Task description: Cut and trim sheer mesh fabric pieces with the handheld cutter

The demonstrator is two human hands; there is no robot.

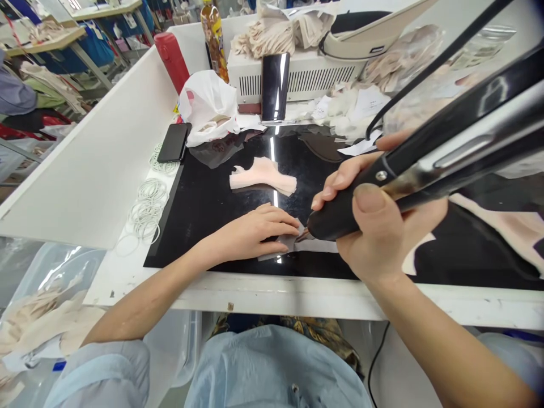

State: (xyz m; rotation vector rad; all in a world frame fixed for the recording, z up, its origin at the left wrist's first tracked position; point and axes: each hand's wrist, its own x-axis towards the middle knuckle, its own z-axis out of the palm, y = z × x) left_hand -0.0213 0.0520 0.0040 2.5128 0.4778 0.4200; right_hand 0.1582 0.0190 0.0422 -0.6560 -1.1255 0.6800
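Observation:
My left hand (255, 231) lies flat with fingers together, pressing a small grey fabric piece (317, 246) onto the glossy black work mat (204, 198). My right hand (374, 226) is wrapped round the handle of a black corded hand tool (429, 161), whose tip touches the fabric just beside my left fingertips. A pale pink fabric piece (263, 177) lies on the mat farther back.
A black phone (174, 143) and white elastic loops (147, 209) lie at the mat's left. A white plastic bag (210, 107), a red bottle (172, 59), an upright phone (275, 86) and a white machine (306, 73) stand behind. A bin of beige fabric (38, 317) sits lower left.

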